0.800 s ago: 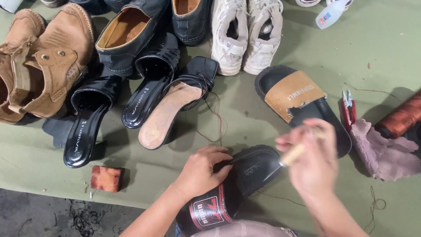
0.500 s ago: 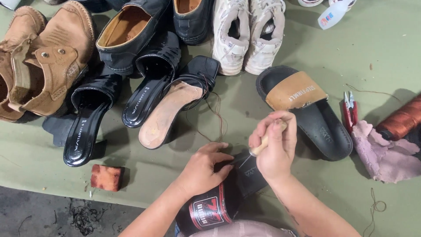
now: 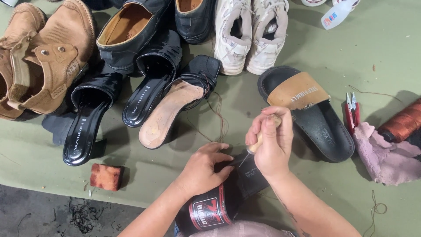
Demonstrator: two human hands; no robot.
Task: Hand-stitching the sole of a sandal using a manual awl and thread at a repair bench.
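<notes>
We are seeing glossy black heels [image 3: 151,90], rough tan suede boots [image 3: 52,57], a wooden awl handle [image 3: 265,131], and a matt green cloth [image 3: 386,52].

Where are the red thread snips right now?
In the head view, the red snips lie on the green cloth at the right, between the tan-strapped black slide and the pink rag.

Hands [image 3: 239,158] apparently pierce black slide sandal [image 3: 228,197] with awl [image 3: 258,142].
</notes>
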